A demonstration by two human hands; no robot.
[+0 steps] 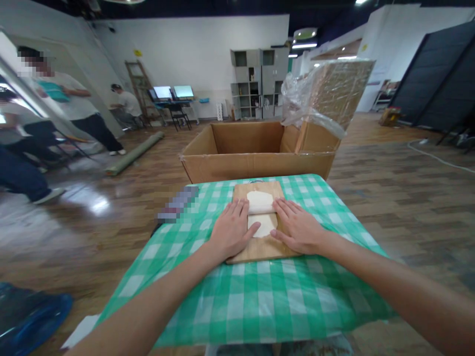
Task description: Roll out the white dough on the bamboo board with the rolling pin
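Note:
A pale rolling pin lies crosswise on a flat, thin sheet of white dough. Dough shows both beyond the pin and on its near side. Beneath is a wooden cutting board. My left hand rests over the pin's left end, fingers stretched forward and thumb reaching to the dough's left edge. Over the right end lies my right hand, its fingers also extended flat, with the thumb near the dough's right edge. Both hands cover the pin's ends.
A green checked tablecloth covers the table. At its left edge lies a blurred-out flat object. Behind the table stands a large cardboard box with plastic wrap. Several people are at the left, one person standing.

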